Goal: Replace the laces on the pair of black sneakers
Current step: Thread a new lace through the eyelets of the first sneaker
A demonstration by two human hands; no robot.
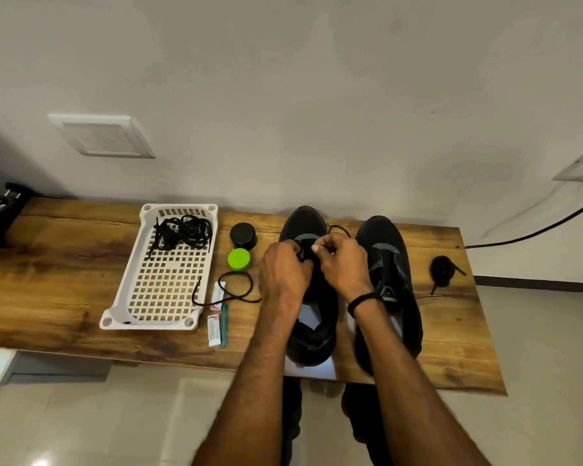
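**Q:** Where are the sneakers, and what are the hands doing?

**A:** Both black sneakers stand side by side on a wooden tabletop (64, 280), toes pointing away from the person. The left hand (283, 274) and right hand (342, 264) meet over the left sneaker (308, 338), near its toe-end eyelets. The fingers of each hand are curled and pinch a black lace (219, 285). One long end of it trails loose across the wood toward 9 o'clock.

**Q:** How far along does the job look?

**A:** Early, I would judge. Threading seems to be at the lowest eyelets of the first shoe, with most of the lace not yet through. The right sneaker (389, 274), at 3 o'clock of the first, shows a bare tongue, though dark on dark makes it hard to be sure.

**Q:** Anything else lying about?

**A:** A coiled black lace (442, 275) waits at 3 o'clock of the right sneaker, probably for that shoe. At 9 o'clock, a white basket (120, 290) holds a tangle of black laces (186, 232), likely the old ones. So removal looks done, and nearly all the relacing is left.
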